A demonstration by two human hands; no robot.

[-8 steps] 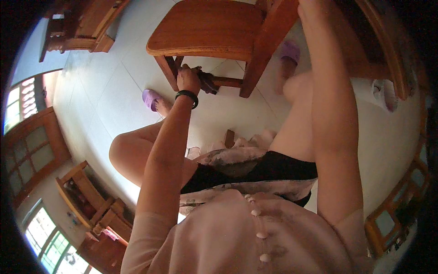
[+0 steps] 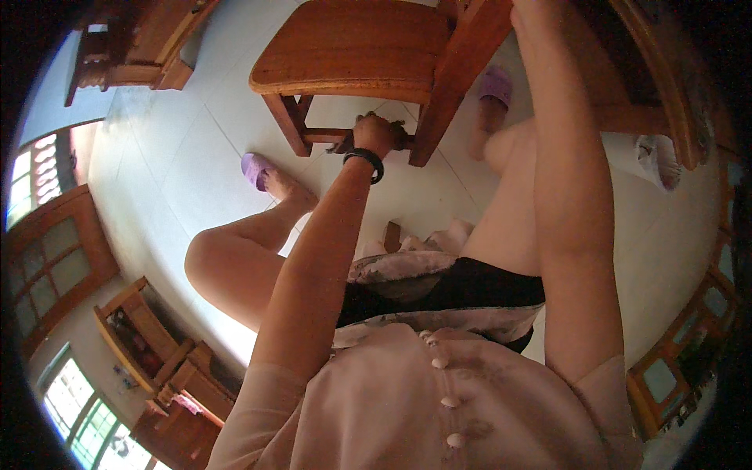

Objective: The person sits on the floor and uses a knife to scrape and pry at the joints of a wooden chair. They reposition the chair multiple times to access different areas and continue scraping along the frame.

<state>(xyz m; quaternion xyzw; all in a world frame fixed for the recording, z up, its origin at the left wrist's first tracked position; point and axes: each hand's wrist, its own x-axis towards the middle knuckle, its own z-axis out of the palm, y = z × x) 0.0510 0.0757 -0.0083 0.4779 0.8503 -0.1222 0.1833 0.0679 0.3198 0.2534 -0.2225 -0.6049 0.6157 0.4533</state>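
Observation:
A brown wooden chair stands in front of me, its seat, legs and lower rung in view. My left hand, with a dark band round the wrist, is closed on a dark cloth. It presses the cloth against the chair's lower rung, near the right-hand leg. My right arm reaches up to the top edge of the view, where my right hand lies against the chair's back post. Most of its fingers are hidden or cut off.
My feet, in purple slippers, stand either side of the chair on the pale tiled floor. Another wooden piece of furniture is close on the right, with a white object beside it. More wooden furniture stands at the left.
My left hand has slid to the right along the lower rung with the cloth, from near the left leg toward the right-hand leg. My right arm has stayed in place.

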